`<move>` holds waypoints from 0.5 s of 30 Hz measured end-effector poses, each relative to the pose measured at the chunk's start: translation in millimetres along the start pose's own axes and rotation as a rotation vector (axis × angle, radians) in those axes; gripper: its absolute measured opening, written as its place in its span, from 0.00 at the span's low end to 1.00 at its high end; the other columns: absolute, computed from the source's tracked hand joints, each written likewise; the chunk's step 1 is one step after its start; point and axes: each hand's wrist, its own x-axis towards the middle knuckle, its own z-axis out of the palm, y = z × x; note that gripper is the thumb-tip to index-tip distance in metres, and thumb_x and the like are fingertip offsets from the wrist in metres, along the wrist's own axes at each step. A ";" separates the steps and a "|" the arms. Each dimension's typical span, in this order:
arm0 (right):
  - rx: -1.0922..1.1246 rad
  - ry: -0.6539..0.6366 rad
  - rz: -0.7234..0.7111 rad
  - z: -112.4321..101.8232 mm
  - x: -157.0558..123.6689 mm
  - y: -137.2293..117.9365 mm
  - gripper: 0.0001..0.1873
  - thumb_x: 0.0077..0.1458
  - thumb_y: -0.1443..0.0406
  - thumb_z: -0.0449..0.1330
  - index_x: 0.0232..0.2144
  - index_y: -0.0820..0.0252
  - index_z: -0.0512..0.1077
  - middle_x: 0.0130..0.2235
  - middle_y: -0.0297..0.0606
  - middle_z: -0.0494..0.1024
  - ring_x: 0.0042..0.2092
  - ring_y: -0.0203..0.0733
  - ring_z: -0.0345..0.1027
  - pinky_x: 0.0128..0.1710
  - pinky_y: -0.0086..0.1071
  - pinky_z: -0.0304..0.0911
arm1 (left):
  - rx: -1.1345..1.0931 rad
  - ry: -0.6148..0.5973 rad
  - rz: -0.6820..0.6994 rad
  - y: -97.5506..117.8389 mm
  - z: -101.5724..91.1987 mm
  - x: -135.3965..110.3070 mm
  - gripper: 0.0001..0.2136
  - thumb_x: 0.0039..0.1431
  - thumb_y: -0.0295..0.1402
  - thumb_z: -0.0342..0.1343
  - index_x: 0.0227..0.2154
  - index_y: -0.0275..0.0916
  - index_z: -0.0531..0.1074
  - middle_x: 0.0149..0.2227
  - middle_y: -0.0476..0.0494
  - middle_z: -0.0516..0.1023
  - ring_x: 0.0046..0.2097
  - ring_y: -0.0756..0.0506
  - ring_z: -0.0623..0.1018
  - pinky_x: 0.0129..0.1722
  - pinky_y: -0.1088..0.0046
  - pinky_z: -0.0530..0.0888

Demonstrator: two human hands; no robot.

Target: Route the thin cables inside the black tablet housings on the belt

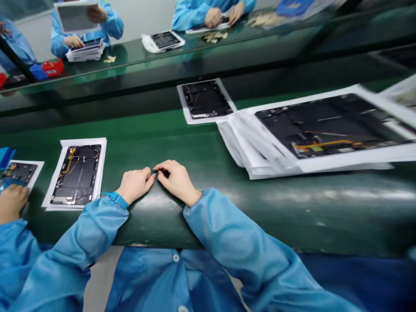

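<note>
My left hand (135,184) and my right hand (173,180) meet fingertip to fingertip just above the green work surface (146,149). Both are closed in a pinch, with a tiny dark bit between or beside the fingertips, too small to name. A blue strap circles my left wrist. Left of my left hand, an opened tablet housing (78,175) with black innards and an orange ribbon cable lies on white sheets. To the right of my right hand, a larger-looking tablet housing (325,125) rests on a stack of white sheets (269,160).
Another tablet housing (208,99) lies on white paper farther back. At the far left, a neighbour's hand (13,201) touches a further housing. Across a dark rail (130,89), people in blue smocks handle tablets, near a red object (53,68).
</note>
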 end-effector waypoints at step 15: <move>-0.590 0.257 0.378 -69.5 175.7 111.4 0.25 0.58 0.73 0.52 0.57 0.69 0.72 0.60 0.61 0.69 0.57 0.56 0.64 0.57 0.46 0.60 | -0.132 0.012 0.069 -11.0 11.7 17.2 0.15 0.70 0.39 0.47 0.30 0.43 0.73 0.31 0.40 0.84 0.34 0.40 0.82 0.29 0.70 0.58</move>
